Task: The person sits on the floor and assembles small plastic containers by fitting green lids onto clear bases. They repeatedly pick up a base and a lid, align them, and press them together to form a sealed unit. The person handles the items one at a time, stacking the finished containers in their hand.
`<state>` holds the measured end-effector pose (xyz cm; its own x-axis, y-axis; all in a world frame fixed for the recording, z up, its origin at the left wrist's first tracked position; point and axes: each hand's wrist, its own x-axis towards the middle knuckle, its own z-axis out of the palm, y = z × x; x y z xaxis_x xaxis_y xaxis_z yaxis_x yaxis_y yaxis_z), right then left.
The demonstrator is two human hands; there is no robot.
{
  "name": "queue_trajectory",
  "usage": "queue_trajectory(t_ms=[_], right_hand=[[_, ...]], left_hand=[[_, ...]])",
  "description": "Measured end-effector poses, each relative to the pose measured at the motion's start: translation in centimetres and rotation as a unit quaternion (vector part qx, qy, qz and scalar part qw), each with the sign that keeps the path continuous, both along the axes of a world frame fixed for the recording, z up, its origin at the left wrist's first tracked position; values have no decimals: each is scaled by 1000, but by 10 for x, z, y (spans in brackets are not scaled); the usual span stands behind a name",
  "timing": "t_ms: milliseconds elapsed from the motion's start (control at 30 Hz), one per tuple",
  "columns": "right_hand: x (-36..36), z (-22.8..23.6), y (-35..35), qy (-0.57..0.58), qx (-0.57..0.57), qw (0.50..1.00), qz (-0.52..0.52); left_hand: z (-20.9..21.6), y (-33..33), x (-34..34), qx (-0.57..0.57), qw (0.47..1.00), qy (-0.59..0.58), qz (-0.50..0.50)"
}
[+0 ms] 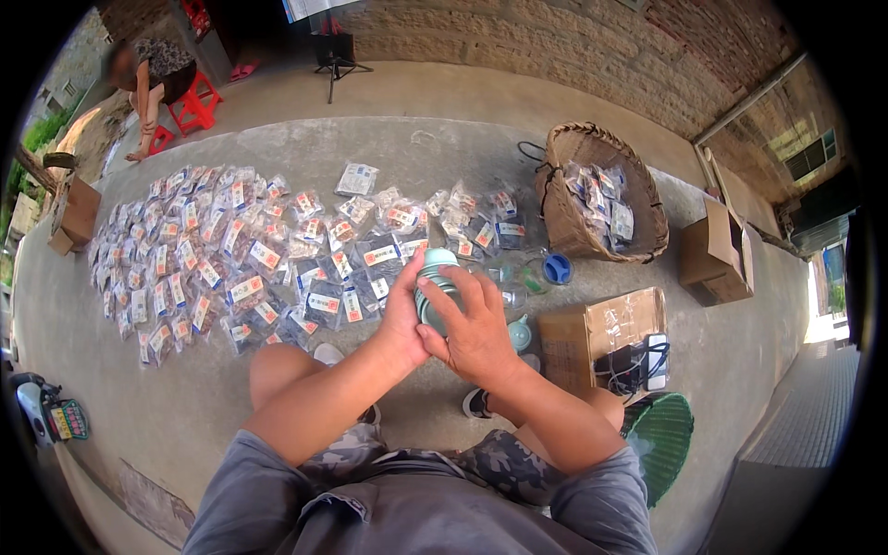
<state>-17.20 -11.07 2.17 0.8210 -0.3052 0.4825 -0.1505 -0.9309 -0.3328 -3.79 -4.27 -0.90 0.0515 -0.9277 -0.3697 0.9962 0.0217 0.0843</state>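
A pale green, ringed bottle-like container (440,260) is held out in front of me between both hands. My left hand (404,310) wraps its left side, with the thumb pointing up along it. My right hand (476,326) is curled over its front and right side, fingers laid across the ringed body. The palms hide much of it, so I cannot tell its full shape. Just right of my hands, a small pale green piece like a lid (520,333) and a clear container with a blue top (557,268) rest on the concrete.
Many clear packets (245,290) with labels cover the ground ahead and left. A wicker basket (566,231) holds more packets. A cardboard box (562,335) carries a phone and cables; another box (708,254) stands farther right. A green basket (668,453) is beside my right knee. A person (159,74) sits far left.
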Motion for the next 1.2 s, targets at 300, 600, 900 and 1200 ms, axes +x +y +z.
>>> queue_trajectory(t_ms=[300, 600, 900, 1200], right_hand=[[2, -9, 9, -56, 280, 956, -63], [2, 9, 20, -107, 678, 726, -45], [-1, 0, 23, -192, 746, 635, -57], [2, -1, 16, -261, 692, 668, -77]], left_hand=[[3, -11, -3, 29, 987, -124, 100], [16, -8, -18, -2, 908, -360, 216], [12, -5, -29, 15, 913, -355, 199], [15, -12, -28, 57, 941, -284, 172]])
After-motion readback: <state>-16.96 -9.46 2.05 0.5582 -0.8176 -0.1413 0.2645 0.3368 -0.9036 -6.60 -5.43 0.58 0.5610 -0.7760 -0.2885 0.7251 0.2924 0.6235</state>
